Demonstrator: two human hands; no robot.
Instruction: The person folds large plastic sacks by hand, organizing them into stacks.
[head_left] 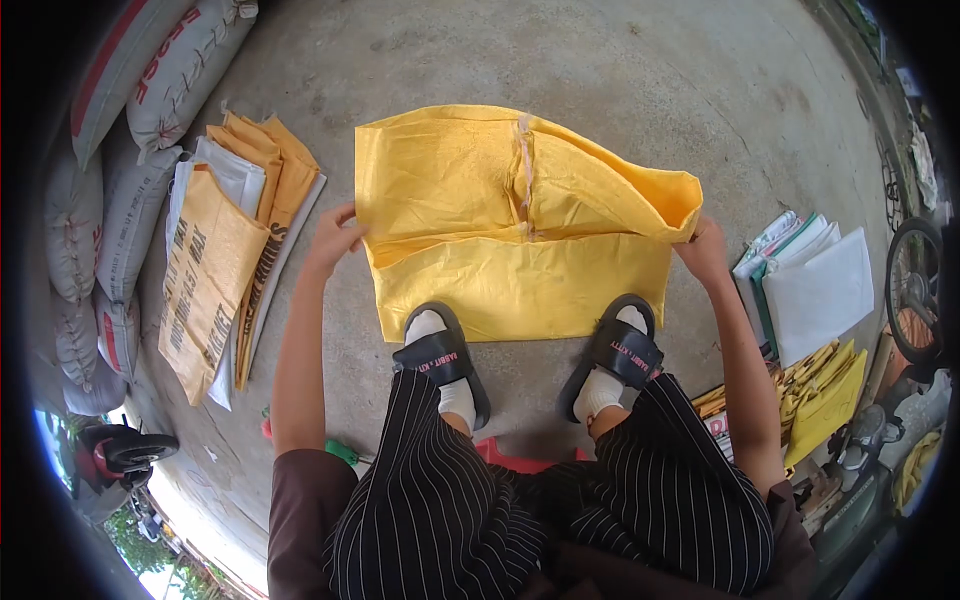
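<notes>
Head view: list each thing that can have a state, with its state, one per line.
yellow sack: lying on the concrete, folded over partway, mouth open at the right
left hand: gripping the sack's left edge
right hand: gripping the sack's right corner
sack pile at left: flat, stacked
filled sacks: full, stacked

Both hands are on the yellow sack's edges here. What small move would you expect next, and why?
Probably bringing the folded top edge down toward the feet. The left hand and right hand each pinch a side of the yellow sack at the fold line, the upper half is already doubled over and puffed, and folded sacks lie stacked at the left.
</notes>
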